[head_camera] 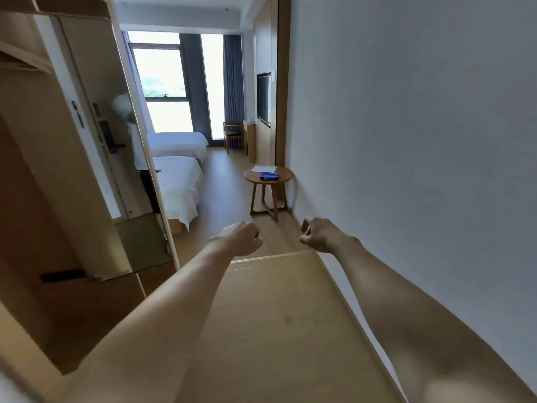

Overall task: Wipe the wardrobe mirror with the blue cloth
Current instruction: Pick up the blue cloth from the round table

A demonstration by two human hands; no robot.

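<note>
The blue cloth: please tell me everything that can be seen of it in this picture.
The blue cloth is small and bright blue, and it looks soft and bunched or folded into a flat heap; finer detail is too small to tell. It lies on the top of the round wooden table by the right wall, just in front of a white sheet of paper. Nothing holds it: both hands are far from it, nearer the camera.
</note>
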